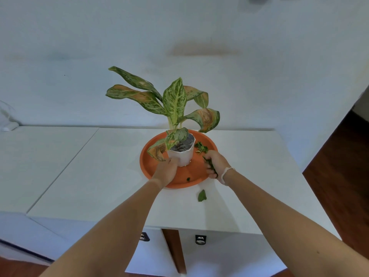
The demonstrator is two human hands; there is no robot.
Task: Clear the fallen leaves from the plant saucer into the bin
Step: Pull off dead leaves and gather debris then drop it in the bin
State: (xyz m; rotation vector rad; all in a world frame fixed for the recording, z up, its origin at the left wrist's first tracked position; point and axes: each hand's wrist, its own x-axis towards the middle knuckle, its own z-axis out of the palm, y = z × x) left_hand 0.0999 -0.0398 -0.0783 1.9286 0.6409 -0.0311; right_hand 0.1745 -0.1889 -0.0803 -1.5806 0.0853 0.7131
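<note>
An orange round saucer (194,177) lies on a white cabinet top and carries a white pot (184,156) with a speckled green plant (174,100). My left hand (166,169) rests against the pot's front left side. Over the saucer's right rim, my right hand (214,163) is closed around a bunch of green leaves. More small fallen leaves (201,147) lie in the saucer just beyond that hand. A tiny leaf scrap (188,179) sits near the front rim. One leaf (202,195) lies on the cabinet top in front of the saucer. No bin is in view.
The white cabinet top (99,176) stretches left and right of the saucer, with a wall close behind. Two drawer handles (200,239) show on the cabinet front below. Dark wood floor (339,176) lies to the right.
</note>
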